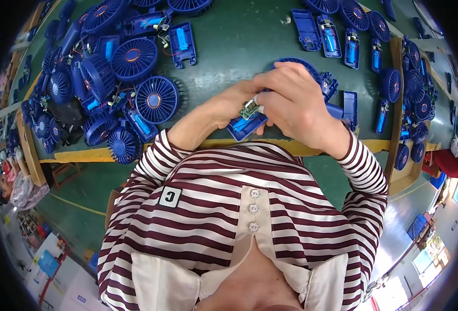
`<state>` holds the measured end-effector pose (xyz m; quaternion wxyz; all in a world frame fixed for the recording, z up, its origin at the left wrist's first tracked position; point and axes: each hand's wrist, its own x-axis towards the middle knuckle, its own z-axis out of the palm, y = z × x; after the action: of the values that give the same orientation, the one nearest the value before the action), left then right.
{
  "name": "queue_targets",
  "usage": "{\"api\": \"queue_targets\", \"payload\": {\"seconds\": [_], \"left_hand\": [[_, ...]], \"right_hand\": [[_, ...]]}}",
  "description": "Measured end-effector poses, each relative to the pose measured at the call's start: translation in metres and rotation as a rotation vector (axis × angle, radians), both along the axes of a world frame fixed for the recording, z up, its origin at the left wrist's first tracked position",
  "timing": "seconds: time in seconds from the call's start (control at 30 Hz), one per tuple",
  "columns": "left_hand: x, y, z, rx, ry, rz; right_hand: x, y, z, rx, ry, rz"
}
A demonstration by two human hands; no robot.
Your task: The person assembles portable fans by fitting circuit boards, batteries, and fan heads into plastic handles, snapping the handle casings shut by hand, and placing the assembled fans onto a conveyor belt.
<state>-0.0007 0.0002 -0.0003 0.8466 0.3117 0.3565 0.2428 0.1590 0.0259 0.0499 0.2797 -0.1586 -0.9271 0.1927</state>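
Close to the table's near edge, my two hands meet over an opened blue handheld fan. My left hand (228,108) is closed round the fan's handle shell (242,129), which tilts toward me. A small green circuit board (250,107) with a display and a white connector stands up at the handle's opening. My right hand (297,103) comes over from the right, fingers bent and pinched at the board's edge. Its fingertips are partly hidden. Beyond the right knuckles shows the rim of a round blue fan head (299,63); whether it belongs to this handle I cannot tell.
A heap of blue fans (134,58) with exposed batteries and wires covers the table's left. Open handle shells (329,39) lie in a row at the far right. A blue cover (350,110) rests beside my right wrist. A wooden divider (396,88) bounds the right side.
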Motion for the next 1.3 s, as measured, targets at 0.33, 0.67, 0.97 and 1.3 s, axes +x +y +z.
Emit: {"api": "queue_targets", "payload": {"seconds": [0.33, 0.67, 0.97, 1.3], "left_hand": [[0.01, 0.007, 0.004, -0.037, 0.001, 0.636], [0.013, 0.005, 0.011, 0.036, 0.027, 0.624], [0.014, 0.001, 0.011, 0.028, 0.017, 0.595], [0.015, 0.0, 0.008, 0.028, 0.072, 0.573]], "right_hand": [[-0.009, -0.03, -0.042, 0.22, 0.202, -0.555], [-0.005, -0.031, -0.05, 0.218, 0.218, -0.583], [-0.001, -0.033, -0.047, 0.233, 0.151, -0.587], [0.01, -0.026, -0.037, 0.106, 0.05, -0.442]]}}
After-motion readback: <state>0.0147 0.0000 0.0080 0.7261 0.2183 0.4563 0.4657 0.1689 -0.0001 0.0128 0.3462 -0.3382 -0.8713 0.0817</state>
